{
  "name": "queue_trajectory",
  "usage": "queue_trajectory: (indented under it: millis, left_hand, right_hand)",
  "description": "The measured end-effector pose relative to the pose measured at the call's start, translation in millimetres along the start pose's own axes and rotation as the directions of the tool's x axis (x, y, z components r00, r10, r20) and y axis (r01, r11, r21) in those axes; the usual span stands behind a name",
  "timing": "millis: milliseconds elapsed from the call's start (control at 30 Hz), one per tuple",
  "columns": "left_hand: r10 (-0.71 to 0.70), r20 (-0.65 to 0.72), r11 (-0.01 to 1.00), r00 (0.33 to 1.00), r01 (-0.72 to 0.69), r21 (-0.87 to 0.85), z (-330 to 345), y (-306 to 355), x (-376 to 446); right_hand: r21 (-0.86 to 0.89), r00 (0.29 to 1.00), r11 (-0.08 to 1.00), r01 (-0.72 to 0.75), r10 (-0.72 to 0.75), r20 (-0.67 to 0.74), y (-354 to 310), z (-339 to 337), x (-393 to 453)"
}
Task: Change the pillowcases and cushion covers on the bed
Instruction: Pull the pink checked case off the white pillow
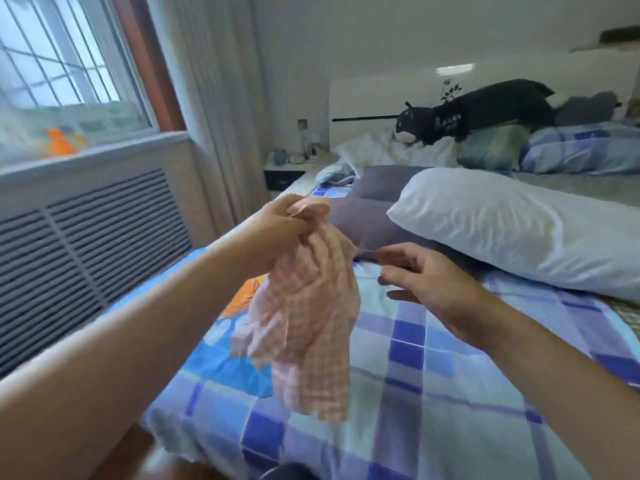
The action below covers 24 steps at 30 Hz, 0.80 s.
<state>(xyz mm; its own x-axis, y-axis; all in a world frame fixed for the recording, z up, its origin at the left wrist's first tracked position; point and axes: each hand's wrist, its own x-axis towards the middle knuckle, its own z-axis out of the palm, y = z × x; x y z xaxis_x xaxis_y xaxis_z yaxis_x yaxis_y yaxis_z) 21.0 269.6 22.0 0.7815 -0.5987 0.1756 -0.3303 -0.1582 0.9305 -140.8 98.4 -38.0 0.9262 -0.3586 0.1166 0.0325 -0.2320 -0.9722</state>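
Pink checked pillowcase (pixel 311 306), crumpled, left hand (pixel 277 226) gripping

Pillow (pixel 512 230) lies on bed (pixel 433 375), right of radiator (pixel 86 254).

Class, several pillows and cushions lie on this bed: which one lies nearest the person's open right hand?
The purple-grey cushion, just beyond the right hand; the long white pillow lies farther right.

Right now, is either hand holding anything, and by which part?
The left hand grips the pink checked pillowcase by its bunched top edge; the rest hangs free. The right hand is open, holding nothing.
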Motion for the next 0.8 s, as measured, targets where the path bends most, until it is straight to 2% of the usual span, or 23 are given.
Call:
queue_trajectory:
  millis: [67, 133, 200, 267, 367, 433, 500, 533, 567, 633, 700, 733, 800]
  left_hand:
    - [-0.059, 0.056, 0.979, 0.997, 0.069, -0.193, 7.3, 2.0, -6.4]
    - [-0.102, 0.142, 0.931, 0.985, 0.145, -0.335, 20.7, 0.2, -14.3]
    - [-0.123, 0.171, 0.893, 0.977, 0.184, -0.411, 28.8, -7.0, -19.6]
    - [-0.151, 0.162, 0.847, 0.975, 0.212, -0.488, 32.3, -22.1, -27.5]
    - [-0.263, 0.094, 0.768, 0.96, 0.268, -0.582, 38.8, -58.5, -50.2]
    - [-0.367, 0.016, 0.833, 0.93, 0.336, -0.439, 45.2, -91.7, -67.5]
    - [-0.383, -0.074, 0.924, 0.921, 0.381, -0.039, 54.9, -125.3, -80.3]
    - [-0.355, -0.108, 0.919, 0.929, 0.368, 0.142, 61.3, -137.6, -86.4]
    - [-0.313, -0.139, 0.909, 0.94, 0.339, 0.244, 69.6, -146.1, -91.7]
    - [-0.199, -0.158, 0.92, 0.967, 0.24, 0.309, 89.7, -155.0, -100.5]
    - [-0.039, -0.129, 0.909, 0.991, 0.089, 0.406, 111.2, -155.6, -109.5]
    - [0.083, -0.108, 0.875, 0.991, -0.021, 0.483, 120.7, -154.2, -112.7]
    - [0.334, -0.051, 0.785, 0.941, -0.248, 0.568, 137.6, -145.2, -113.8]
  right_hand:
    - [-0.011, 0.992, 0.999, 0.053, -0.051, 0.115, -3.6, 17.3, -8.2]
    - [-0.01, 0.98, 0.993, 0.119, -0.116, 0.164, -4.0, 35.5, -13.8]
    - [-0.225, 0.975, 0.949, 0.223, -0.213, 0.068, 12.5, 45.6, -13.6]
    - [-0.432, 0.97, 0.889, 0.15, -0.217, -0.11, 32.5, 41.8, -16.9]
    - [-0.534, 0.929, 0.842, 0.073, -0.252, -0.27, 66.4, 22.2, -32.0]
    - [-0.591, 0.915, 0.805, 0.048, -0.273, -0.297, 86.9, 9.9, -44.8]
    - [-0.64, 0.908, 0.768, 0.003, -0.27, -0.32, 104.8, -0.7, -58.0]
    - [-0.63, 0.91, 0.776, -0.033, -0.238, -0.34, 112.2, -5.6, -64.8]
    - [-0.606, 0.912, 0.793, -0.069, -0.196, -0.361, 118.2, -10.9, -72.2]
    - [-0.554, 0.904, 0.821, -0.138, -0.124, -0.41, 128.1, -24.2, -86.2]
    - [-0.504, 0.863, 0.835, -0.222, -0.072, -0.5, 136.6, -43.5, -100.9]
    - [-0.476, 0.832, 0.842, -0.254, -0.061, -0.552, 141.3, -56.4, -108.3]
    - [-0.438, 0.784, 0.846, -0.304, -0.04, -0.62, 148.6, -84.4, -124.6]
